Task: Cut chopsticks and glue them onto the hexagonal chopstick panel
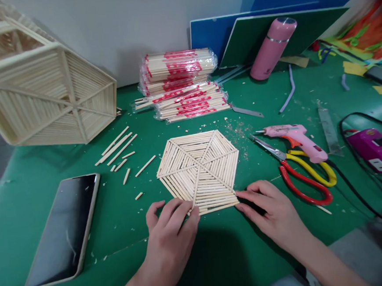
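Observation:
A hexagonal panel of pale wooden sticks (180,170) lies flat on the green table, with spokes crossing at its middle. Along its near edge runs a wooden stick (218,209). My left hand (173,228) has its fingers closed at the left end of that stick, at the panel's near corner. At the stick's right end, my right hand (270,209) pinches with thumb and fingers. Loose cut sticks (115,149) of several lengths are scattered to the left of the panel.
A phone (63,228) lies at left, below a large stick-built structure (48,97). Wrapped chopstick packs (182,82) are piled behind. Scissors (302,169), a pink glue gun (293,139) with a cord, and a purple device (373,150) are at right. A pink flask (272,48) stands further back.

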`<action>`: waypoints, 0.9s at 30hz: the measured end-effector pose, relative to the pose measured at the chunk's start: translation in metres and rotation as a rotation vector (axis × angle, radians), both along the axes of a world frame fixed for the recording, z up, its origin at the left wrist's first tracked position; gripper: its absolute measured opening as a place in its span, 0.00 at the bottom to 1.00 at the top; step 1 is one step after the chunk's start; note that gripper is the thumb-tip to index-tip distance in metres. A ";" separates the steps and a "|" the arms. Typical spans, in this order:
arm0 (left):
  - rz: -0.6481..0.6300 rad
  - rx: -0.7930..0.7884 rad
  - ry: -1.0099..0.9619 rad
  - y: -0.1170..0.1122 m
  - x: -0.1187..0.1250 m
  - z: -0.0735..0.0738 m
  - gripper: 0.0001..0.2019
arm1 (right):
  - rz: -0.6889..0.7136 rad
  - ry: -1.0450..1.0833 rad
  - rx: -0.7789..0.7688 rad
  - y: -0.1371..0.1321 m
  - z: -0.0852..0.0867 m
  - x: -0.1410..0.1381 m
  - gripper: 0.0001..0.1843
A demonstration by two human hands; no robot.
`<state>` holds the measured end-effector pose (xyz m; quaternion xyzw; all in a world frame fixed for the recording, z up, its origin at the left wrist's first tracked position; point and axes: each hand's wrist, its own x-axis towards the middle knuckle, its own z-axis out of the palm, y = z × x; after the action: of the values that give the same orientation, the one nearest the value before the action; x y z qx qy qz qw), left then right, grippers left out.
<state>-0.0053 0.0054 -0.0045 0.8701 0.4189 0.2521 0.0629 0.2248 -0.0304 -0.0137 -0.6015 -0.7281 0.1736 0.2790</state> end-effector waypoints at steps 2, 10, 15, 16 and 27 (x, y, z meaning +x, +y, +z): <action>-0.004 -0.005 0.004 0.001 0.000 -0.001 0.08 | 0.004 0.009 -0.007 0.001 0.000 0.000 0.12; 0.025 -0.031 0.003 0.002 0.002 0.000 0.10 | 0.018 0.029 -0.036 0.005 0.003 0.001 0.10; 0.026 -0.009 0.023 0.003 0.003 0.003 0.09 | 0.034 0.035 -0.036 0.006 0.004 0.001 0.10; 0.029 0.005 0.025 0.003 0.003 0.003 0.09 | 0.036 0.032 -0.035 0.005 0.003 0.002 0.10; 0.086 0.028 -0.053 0.002 0.003 0.003 0.06 | 0.016 0.009 -0.008 0.004 0.003 0.004 0.14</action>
<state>-0.0024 0.0079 -0.0016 0.8451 0.4506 0.2832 0.0510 0.2292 -0.0267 -0.0104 -0.5959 -0.7311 0.1814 0.2783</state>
